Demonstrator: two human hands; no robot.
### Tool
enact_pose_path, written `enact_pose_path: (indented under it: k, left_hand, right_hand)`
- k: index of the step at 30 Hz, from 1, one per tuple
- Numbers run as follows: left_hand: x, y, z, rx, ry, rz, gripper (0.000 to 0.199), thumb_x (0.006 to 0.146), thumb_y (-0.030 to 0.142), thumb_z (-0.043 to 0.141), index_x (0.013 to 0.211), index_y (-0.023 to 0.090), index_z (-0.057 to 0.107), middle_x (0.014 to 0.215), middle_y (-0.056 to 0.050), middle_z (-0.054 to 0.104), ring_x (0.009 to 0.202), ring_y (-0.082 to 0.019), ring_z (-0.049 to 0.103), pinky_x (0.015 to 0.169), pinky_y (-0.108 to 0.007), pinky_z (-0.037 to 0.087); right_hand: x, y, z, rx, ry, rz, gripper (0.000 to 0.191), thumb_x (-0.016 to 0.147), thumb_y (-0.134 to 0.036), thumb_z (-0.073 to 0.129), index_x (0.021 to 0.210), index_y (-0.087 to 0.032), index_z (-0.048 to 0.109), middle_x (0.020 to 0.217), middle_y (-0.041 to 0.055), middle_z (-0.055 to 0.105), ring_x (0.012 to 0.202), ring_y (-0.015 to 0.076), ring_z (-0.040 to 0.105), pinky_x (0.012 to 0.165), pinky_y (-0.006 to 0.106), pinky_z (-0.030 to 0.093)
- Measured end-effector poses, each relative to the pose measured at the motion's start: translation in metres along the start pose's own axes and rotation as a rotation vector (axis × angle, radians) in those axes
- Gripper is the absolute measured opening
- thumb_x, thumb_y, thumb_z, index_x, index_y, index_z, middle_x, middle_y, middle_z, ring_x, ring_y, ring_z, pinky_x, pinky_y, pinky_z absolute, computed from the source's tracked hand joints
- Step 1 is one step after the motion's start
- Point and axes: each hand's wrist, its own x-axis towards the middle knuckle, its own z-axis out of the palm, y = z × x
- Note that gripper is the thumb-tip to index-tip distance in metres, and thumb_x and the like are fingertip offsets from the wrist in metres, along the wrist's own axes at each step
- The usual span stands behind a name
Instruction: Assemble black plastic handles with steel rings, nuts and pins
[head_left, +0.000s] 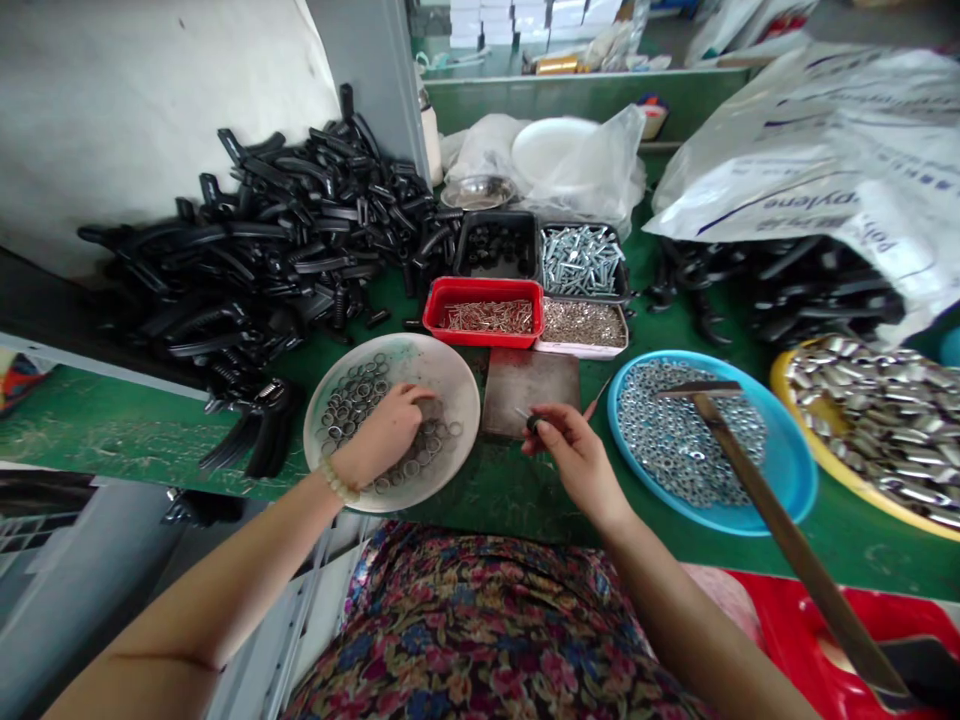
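Observation:
My left hand [386, 430] reaches into a white round tray [319, 375] of flat metal rings [360, 390]. Its fingers are partly apart among the rings, and I see no ring held in them. Between the fingers and thumb of my right hand [574, 450] is a small black knob [533, 424], with a thin metal screw shank [521, 413] pointing out to the left. That hand hovers by the right edge of a flat metal plate [529, 390] on the green bench. The fingers cover part of the knob.
A blue tray [806, 480] of small nuts carries a hammer [750, 475]. A yellow tray [795, 400] holds shiny metal sleeves. Behind are a red box [484, 335] of pins, blue-silver screws [581, 262] and rivet-like pieces [581, 322]. Black handles [300, 240] pile up left; a plastic bag [817, 150] stands right.

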Motion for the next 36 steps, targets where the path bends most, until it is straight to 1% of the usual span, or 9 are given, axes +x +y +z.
enact_pose_path:
  k: [2,5,14,21,24,28,30,32,36]
  left_hand:
    - [0.007,-0.016,-0.009,0.068,-0.082,0.049,0.031,0.085,0.014,0.041,0.098,0.022,0.068,0.110,-0.005,0.064,0.105,-0.022,0.052,0.100,-0.036,0.038]
    - [0.021,-0.021,-0.010,0.160,-0.140,0.070,0.028,0.087,0.021,0.043,0.098,0.020,0.068,0.105,-0.007,0.065,0.102,-0.023,0.053,0.099,-0.037,0.037]
    - [0.038,-0.009,0.009,0.351,-0.115,0.040,0.032,0.087,0.038,0.045,0.090,0.012,0.063,0.107,-0.015,0.061,0.102,-0.027,0.055,0.098,-0.039,0.038]
    - [0.047,-0.002,0.013,0.342,-0.071,-0.016,0.029,0.085,0.033,0.043,0.086,0.011,0.062,0.106,-0.018,0.060,0.102,-0.028,0.056,0.099,-0.040,0.038]
    - [0.045,0.022,0.013,0.155,-0.054,-0.164,0.031,0.082,0.039,0.049,0.088,0.012,0.063,0.097,-0.015,0.065,0.094,-0.029,0.059,0.092,-0.040,0.041]
    - [0.041,0.074,0.029,-0.455,-0.155,-0.278,0.028,0.075,0.044,0.061,0.084,0.017,0.062,0.083,-0.005,0.068,0.081,-0.022,0.061,0.077,-0.032,0.048]
    - [0.045,0.097,0.042,-0.706,-0.198,-0.246,0.028,0.073,0.039,0.065,0.089,0.017,0.059,0.082,-0.003,0.067,0.079,-0.018,0.062,0.075,-0.029,0.049]
    - [0.056,0.115,0.054,-0.803,-0.236,-0.175,0.032,0.074,0.034,0.067,0.099,0.018,0.055,0.085,-0.002,0.066,0.082,-0.017,0.062,0.077,-0.029,0.048]
    - [0.096,0.146,0.085,-0.693,-0.355,0.147,0.030,0.082,0.030,0.059,0.109,0.020,0.052,0.094,-0.004,0.066,0.088,-0.017,0.062,0.082,-0.030,0.046]
  right_hand:
    - [0.003,0.003,-0.004,0.051,0.002,-0.031,0.022,0.085,-0.035,0.055,0.102,-0.021,0.054,0.081,0.0006,0.063,0.068,0.0135,0.064,0.068,0.028,0.053]
    - [0.002,0.004,-0.005,0.031,0.012,-0.082,0.017,0.084,-0.033,0.056,0.098,-0.022,0.056,0.084,0.0011,0.063,0.071,0.0138,0.065,0.070,0.029,0.054]
    - [-0.023,-0.004,-0.011,-0.376,-0.119,-0.316,0.021,0.088,-0.015,0.047,0.105,-0.022,0.057,0.095,0.0032,0.067,0.088,0.0141,0.064,0.082,0.029,0.052]
    - [-0.032,-0.010,-0.022,-0.427,-0.195,-0.444,0.027,0.088,-0.011,0.044,0.111,-0.022,0.054,0.105,0.0052,0.064,0.098,0.0138,0.061,0.085,0.028,0.050]
    - [-0.037,-0.013,-0.027,-0.451,-0.264,-0.479,0.028,0.089,-0.010,0.041,0.112,-0.021,0.053,0.102,0.0057,0.063,0.095,0.0134,0.061,0.083,0.026,0.050]
    - [-0.036,-0.016,-0.031,-0.473,-0.326,-0.537,0.031,0.089,-0.009,0.039,0.114,-0.022,0.053,0.106,0.0061,0.063,0.098,0.0132,0.061,0.084,0.026,0.050]
    - [-0.034,-0.015,-0.037,-0.465,-0.227,-0.549,0.036,0.089,-0.010,0.039,0.121,-0.022,0.049,0.112,0.0069,0.062,0.103,0.0139,0.059,0.088,0.028,0.050]
    - [-0.035,-0.013,-0.049,-0.470,-0.080,-0.539,0.041,0.089,-0.010,0.040,0.128,-0.022,0.044,0.118,0.0079,0.060,0.108,0.0151,0.058,0.092,0.031,0.049]
    - [-0.048,-0.006,-0.089,-0.447,0.230,-0.474,0.032,0.089,-0.013,0.044,0.118,-0.025,0.052,0.107,0.0051,0.066,0.099,0.0163,0.063,0.087,0.035,0.051]
